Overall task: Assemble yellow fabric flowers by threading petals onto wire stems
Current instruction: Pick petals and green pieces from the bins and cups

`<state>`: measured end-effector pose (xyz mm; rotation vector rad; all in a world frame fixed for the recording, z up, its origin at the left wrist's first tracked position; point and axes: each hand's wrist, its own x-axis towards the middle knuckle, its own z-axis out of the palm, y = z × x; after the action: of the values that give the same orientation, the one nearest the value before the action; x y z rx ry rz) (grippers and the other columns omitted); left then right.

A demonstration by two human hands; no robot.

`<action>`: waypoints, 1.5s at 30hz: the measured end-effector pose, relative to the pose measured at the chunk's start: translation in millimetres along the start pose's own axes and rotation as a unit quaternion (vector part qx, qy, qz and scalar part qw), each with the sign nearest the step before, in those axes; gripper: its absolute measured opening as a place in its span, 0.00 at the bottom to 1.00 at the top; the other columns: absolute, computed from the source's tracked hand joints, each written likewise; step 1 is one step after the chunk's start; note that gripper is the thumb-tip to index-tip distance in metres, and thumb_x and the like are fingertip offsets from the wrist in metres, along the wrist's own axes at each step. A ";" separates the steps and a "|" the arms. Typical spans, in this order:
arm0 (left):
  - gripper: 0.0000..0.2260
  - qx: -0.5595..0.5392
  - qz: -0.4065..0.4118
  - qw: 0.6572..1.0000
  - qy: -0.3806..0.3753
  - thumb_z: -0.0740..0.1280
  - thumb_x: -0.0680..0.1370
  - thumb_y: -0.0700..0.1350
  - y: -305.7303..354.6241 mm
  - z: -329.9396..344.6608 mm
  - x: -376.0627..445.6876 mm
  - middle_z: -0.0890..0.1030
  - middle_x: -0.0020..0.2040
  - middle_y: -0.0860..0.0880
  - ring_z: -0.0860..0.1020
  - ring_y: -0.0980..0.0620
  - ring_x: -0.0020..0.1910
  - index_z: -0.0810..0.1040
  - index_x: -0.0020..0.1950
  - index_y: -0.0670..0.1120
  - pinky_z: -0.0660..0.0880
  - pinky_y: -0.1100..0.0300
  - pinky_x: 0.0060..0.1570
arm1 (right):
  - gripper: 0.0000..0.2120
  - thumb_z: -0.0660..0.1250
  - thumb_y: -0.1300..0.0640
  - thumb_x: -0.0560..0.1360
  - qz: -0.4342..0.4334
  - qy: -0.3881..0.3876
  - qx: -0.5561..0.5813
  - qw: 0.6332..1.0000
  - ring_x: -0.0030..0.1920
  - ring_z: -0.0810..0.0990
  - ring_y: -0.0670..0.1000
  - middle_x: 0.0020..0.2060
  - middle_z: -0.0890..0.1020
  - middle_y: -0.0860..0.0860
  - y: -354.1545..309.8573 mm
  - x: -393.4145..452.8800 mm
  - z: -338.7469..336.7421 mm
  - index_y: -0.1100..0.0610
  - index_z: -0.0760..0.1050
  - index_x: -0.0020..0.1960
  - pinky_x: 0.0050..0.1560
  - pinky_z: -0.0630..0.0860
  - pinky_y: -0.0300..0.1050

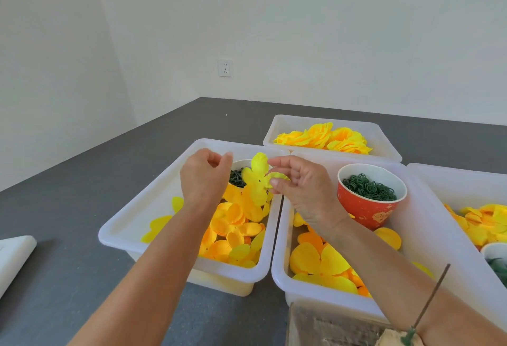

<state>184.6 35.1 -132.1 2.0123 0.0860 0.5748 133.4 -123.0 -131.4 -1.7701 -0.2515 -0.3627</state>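
Observation:
My right hand (299, 183) pinches one lobe of a bright yellow fabric petal piece (256, 181) and holds it up over the left white bin (142, 208). My left hand (205, 178) hovers just left of the petal with its back to me and its fingers curled; whether it holds anything is hidden. Behind the petal, a white cup (236, 178) holds small dark green pieces. Loose yellow and orange petals (233, 233) fill the bin below. A thin wire stem (432, 296) stands upright at the bottom right, by my right forearm.
A red cup of green rings (369, 197) stands in the middle bin (277, 271) among larger petals. A back bin (274, 129) holds finished yellow flowers; a right bin (439, 189) holds more petals. A white object (13, 255) lies at the left on the grey table.

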 end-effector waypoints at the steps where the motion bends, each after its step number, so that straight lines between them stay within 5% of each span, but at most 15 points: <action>1: 0.17 -0.050 -0.012 0.998 -0.036 0.65 0.76 0.56 4.3 -0.3 -2.8 0.78 0.30 0.48 0.76 0.51 0.31 0.77 0.39 0.41 0.73 0.56 0.32 | 0.15 0.67 0.71 0.73 -0.016 0.007 -0.032 0.999 0.44 0.81 0.41 0.44 0.81 0.47 1.5 -0.2 0.1 0.57 0.77 0.57 0.48 0.79 0.36; 4: 0.24 -0.099 -0.092 0.967 -0.217 0.63 0.74 0.64 16.1 0.3 -10.5 0.79 0.25 0.47 0.73 0.53 0.21 0.77 0.41 0.42 0.65 0.65 0.20 | 0.16 0.68 0.69 0.72 -0.077 0.003 -0.131 0.988 0.47 0.81 0.42 0.44 0.82 0.47 3.9 -2.7 -1.3 0.58 0.78 0.58 0.51 0.75 0.32; 7: 0.13 -0.104 -0.115 0.946 -0.284 0.68 0.75 0.54 14.0 0.2 -10.8 0.80 0.27 0.47 0.74 0.54 0.22 0.79 0.46 0.43 0.66 0.65 0.22 | 0.14 0.68 0.72 0.71 -0.123 -0.032 -0.172 0.977 0.47 0.80 0.40 0.44 0.84 0.51 6.3 -5.1 -2.1 0.61 0.81 0.54 0.49 0.74 0.28; 9: 0.05 -0.121 -0.120 0.946 -0.275 0.70 0.74 0.41 10.7 0.5 -8.6 0.79 0.31 0.47 0.76 0.53 0.26 0.79 0.49 0.44 0.72 0.63 0.27 | 0.13 0.68 0.71 0.70 -0.126 -0.041 -0.176 0.975 0.47 0.79 0.39 0.45 0.84 0.53 7.1 -5.2 -3.1 0.61 0.81 0.53 0.49 0.72 0.25; 11: 0.08 -0.133 -0.114 0.949 -0.263 0.70 0.73 0.35 8.2 0.4 -7.6 0.79 0.37 0.44 0.78 0.50 0.32 0.79 0.51 0.45 0.78 0.60 0.31 | 0.13 0.70 0.70 0.70 -0.110 -0.043 -0.165 0.979 0.47 0.79 0.38 0.45 0.84 0.54 7.6 -4.6 -4.2 0.61 0.81 0.53 0.49 0.73 0.26; 16: 0.12 -0.057 -0.107 0.966 -0.229 0.68 0.73 0.32 1.5 2.5 -4.1 0.79 0.47 0.39 0.80 0.43 0.42 0.75 0.53 0.45 0.78 0.57 0.33 | 0.08 0.72 0.66 0.70 -0.043 -0.025 -0.102 0.994 0.45 0.83 0.47 0.42 0.85 0.51 3.5 -3.6 -11.4 0.58 0.82 0.48 0.54 0.78 0.47; 21: 0.06 0.126 -0.055 0.962 -0.237 0.65 0.75 0.36 -5.2 2.8 -2.7 0.76 0.36 0.44 0.76 0.49 0.27 0.74 0.40 0.45 0.70 0.63 0.23 | 0.06 0.71 0.65 0.71 0.019 0.105 0.012 0.994 0.41 0.82 0.41 0.39 0.85 0.51 -3.7 -0.8 -47.7 0.56 0.80 0.44 0.46 0.74 0.32; 23: 0.07 0.181 -0.034 0.948 -0.260 0.68 0.74 0.39 -5.6 2.3 -5.5 0.74 0.32 0.47 0.72 0.51 0.27 0.75 0.37 0.45 0.69 0.63 0.22 | 0.05 0.71 0.63 0.71 0.045 0.114 0.007 0.992 0.41 0.81 0.42 0.39 0.85 0.51 -2.5 -5.6 -66.6 0.54 0.80 0.43 0.45 0.73 0.34; 27: 0.03 0.204 -0.023 0.932 -0.298 0.72 0.72 0.41 -5.0 3.6 -11.0 0.77 0.34 0.47 0.75 0.51 0.32 0.79 0.41 0.44 0.71 0.61 0.29 | 0.05 0.71 0.64 0.71 0.100 0.062 -0.051 0.992 0.39 0.82 0.42 0.40 0.85 0.53 6.2 -23.4 -95.5 0.55 0.80 0.42 0.43 0.76 0.32; 31: 0.08 0.155 0.011 0.956 -0.248 0.75 0.70 0.46 -2.5 4.4 -13.8 0.75 0.40 0.50 0.74 0.50 0.44 0.81 0.45 0.44 0.70 0.58 0.41 | 0.13 0.73 0.67 0.69 0.135 -0.043 -0.165 0.976 0.46 0.81 0.46 0.44 0.84 0.48 15.8 -36.7 -115.3 0.50 0.81 0.45 0.47 0.78 0.36; 35: 0.06 0.153 0.078 0.971 -0.166 0.72 0.72 0.44 6.7 7.2 -15.2 0.81 0.44 0.47 0.76 0.50 0.44 0.82 0.45 0.43 0.69 0.59 0.44 | 0.22 0.74 0.69 0.64 0.050 -0.181 -0.347 0.919 0.54 0.77 0.46 0.53 0.81 0.49 24.9 -37.1 -112.8 0.55 0.81 0.56 0.54 0.73 0.38; 38: 0.05 0.145 0.126 0.974 -0.119 0.70 0.73 0.43 16.8 8.7 -14.3 0.82 0.43 0.47 0.75 0.52 0.41 0.82 0.45 0.43 0.69 0.60 0.43 | 0.16 0.75 0.63 0.66 -0.019 -0.209 -0.426 0.880 0.58 0.76 0.51 0.56 0.80 0.54 32.6 -33.8 -102.3 0.57 0.82 0.54 0.59 0.68 0.39; 42: 0.04 0.092 0.186 0.969 -0.134 0.71 0.73 0.44 41.4 17.6 -16.6 0.80 0.37 0.52 0.75 0.56 0.36 0.82 0.43 0.44 0.69 0.68 0.37 | 0.06 0.68 0.60 0.74 0.000 -0.058 -0.315 0.947 0.44 0.79 0.43 0.42 0.83 0.50 28.4 -27.5 -99.6 0.61 0.83 0.47 0.46 0.69 0.32; 45: 0.04 0.008 0.196 0.954 -0.226 0.73 0.72 0.44 65.5 32.2 -23.0 0.80 0.37 0.55 0.76 0.58 0.36 0.82 0.43 0.45 0.68 0.76 0.34 | 0.09 0.66 0.59 0.76 0.050 0.077 -0.191 0.977 0.32 0.74 0.40 0.32 0.79 0.51 23.8 -24.6 -106.4 0.63 0.80 0.41 0.35 0.68 0.30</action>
<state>166.4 -30.5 -97.3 2.1400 -0.5996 0.3399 107.7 -231.4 -140.8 -2.1104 0.0211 -0.4982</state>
